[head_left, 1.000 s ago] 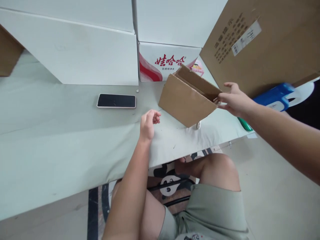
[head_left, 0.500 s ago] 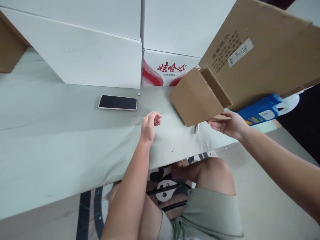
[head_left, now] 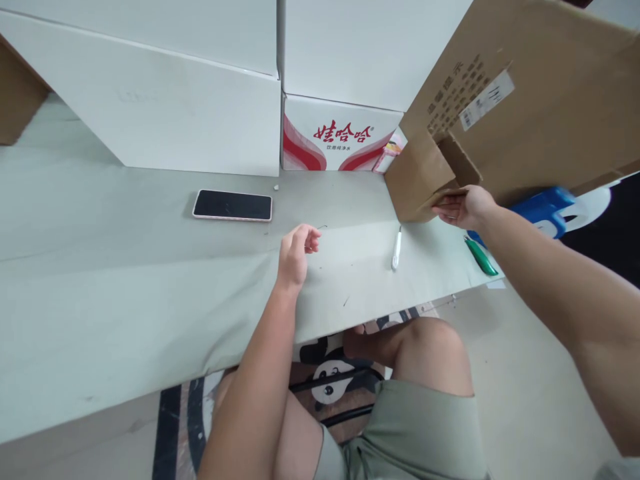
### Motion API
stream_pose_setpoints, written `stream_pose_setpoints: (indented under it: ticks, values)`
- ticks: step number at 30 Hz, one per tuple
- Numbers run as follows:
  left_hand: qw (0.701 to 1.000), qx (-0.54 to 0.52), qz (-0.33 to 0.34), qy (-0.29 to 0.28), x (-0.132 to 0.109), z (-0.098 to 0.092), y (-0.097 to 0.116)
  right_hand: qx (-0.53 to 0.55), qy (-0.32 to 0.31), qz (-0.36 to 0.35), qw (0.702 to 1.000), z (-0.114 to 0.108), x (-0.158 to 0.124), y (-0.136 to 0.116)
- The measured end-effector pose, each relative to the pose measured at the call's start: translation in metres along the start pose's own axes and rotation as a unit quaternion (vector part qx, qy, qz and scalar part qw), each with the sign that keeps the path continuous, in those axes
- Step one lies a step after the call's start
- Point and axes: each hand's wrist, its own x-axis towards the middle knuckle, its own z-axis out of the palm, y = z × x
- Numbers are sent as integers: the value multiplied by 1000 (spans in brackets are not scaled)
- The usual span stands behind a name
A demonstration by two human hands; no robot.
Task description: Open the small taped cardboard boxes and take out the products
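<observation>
My right hand (head_left: 463, 207) pinches a flap of a small open cardboard box (head_left: 417, 177), which stands at the back right of the cloth-covered table, against a large cardboard panel. The box's inside is mostly hidden. My left hand (head_left: 297, 253) rests over the table with its fingers curled in, and nothing shows in them. Just in front of the box lies a slim white tool (head_left: 397, 252) with a thin tip. A slim green object (head_left: 481, 257) is under my right forearm, by the table edge.
A phone (head_left: 233, 205) lies left of my left hand. White cartons (head_left: 200, 120) and a red-and-white carton (head_left: 343, 137) line the back. The large cardboard panel (head_left: 540, 113) leans at the right, with a blue bottle (head_left: 545, 203) before it. The table's front edge is near my knees.
My right hand has moved the small box back and to the right, toward the large panel. The white tool and green object now show fully. My left hand has barely moved.
</observation>
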Motion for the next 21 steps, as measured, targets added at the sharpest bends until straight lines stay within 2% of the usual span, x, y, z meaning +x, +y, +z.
stream_pose_setpoints:
  ticks: [5,9,12,17,19,21]
  values:
    - [1000,25,13,-3,2,-6,-2,54,42,42,997,13,34,-10]
    - [999,39,16,2,4,-10,-2,68,67,32,995,21,57,-17]
    - [999,50,8,6,4,-12,0,71,63,16,995,29,75,-23]
    - [997,77,-6,11,6,-13,2,61,30,-3,998,53,92,-39]
    - [997,75,4,15,7,-14,1,51,-19,-7,999,63,92,-44]
    - [997,69,20,18,8,-14,-1,18,-104,-24,994,72,88,-47]
